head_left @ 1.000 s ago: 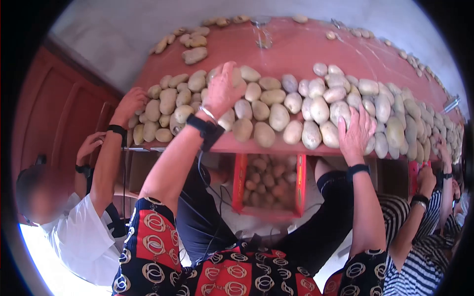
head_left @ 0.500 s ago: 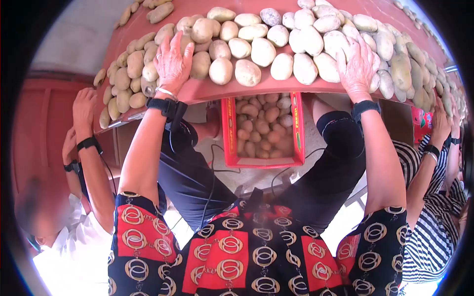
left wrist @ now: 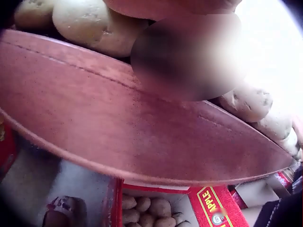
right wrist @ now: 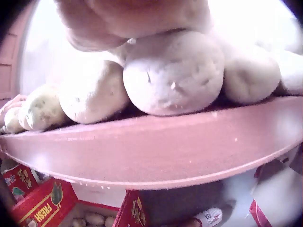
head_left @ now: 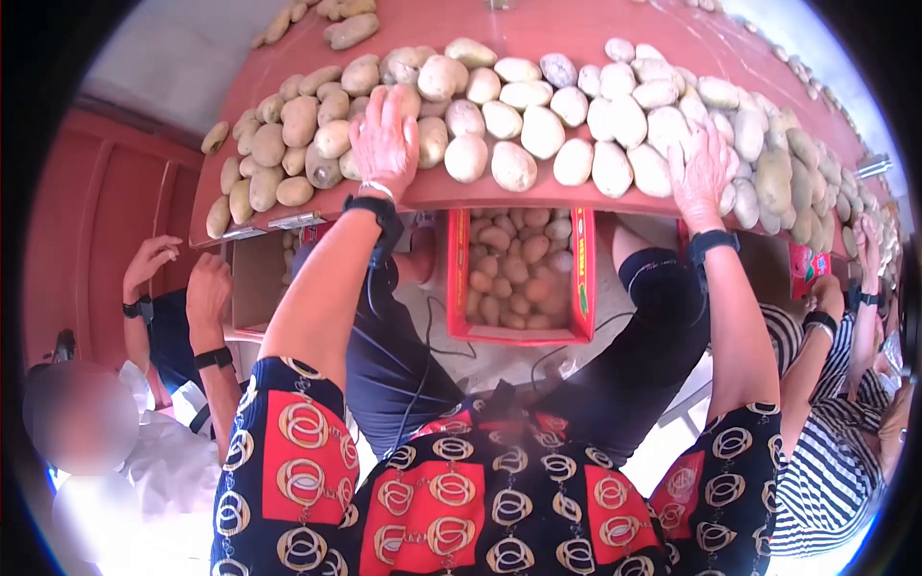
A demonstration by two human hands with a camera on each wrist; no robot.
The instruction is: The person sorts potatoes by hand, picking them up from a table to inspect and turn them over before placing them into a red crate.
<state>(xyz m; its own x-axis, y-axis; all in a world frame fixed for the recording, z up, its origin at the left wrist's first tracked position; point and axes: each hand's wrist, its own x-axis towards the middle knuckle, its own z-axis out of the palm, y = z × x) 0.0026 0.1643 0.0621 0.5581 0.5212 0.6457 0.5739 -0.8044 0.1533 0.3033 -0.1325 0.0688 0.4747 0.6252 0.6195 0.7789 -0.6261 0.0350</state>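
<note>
Many pale brown potatoes [head_left: 543, 132] lie in a thick band along the near side of a red table [head_left: 538, 29]. My left hand [head_left: 386, 142] rests on the potatoes left of centre, fingers extended forward. My right hand [head_left: 701, 171] lies over potatoes to the right, its fingers spread away from me. In the right wrist view, that hand's underside comes right down to the top of a large potato [right wrist: 174, 75]. The left wrist view shows potatoes [left wrist: 97, 26] by the table edge, with part of that picture blurred.
Below the table edge stands a red box [head_left: 588, 278] holding potatoes. To the left, a neighbouring person's hands [head_left: 207, 293] are off the table; another person in a striped top [head_left: 826, 480] sits to the right. Metal latches [head_left: 293, 220] sit at the table's edge.
My left hand has come back from the rear rows toward the table's near edge. My right hand stays over the same potatoes. The left neighbour's hand has left the potatoes.
</note>
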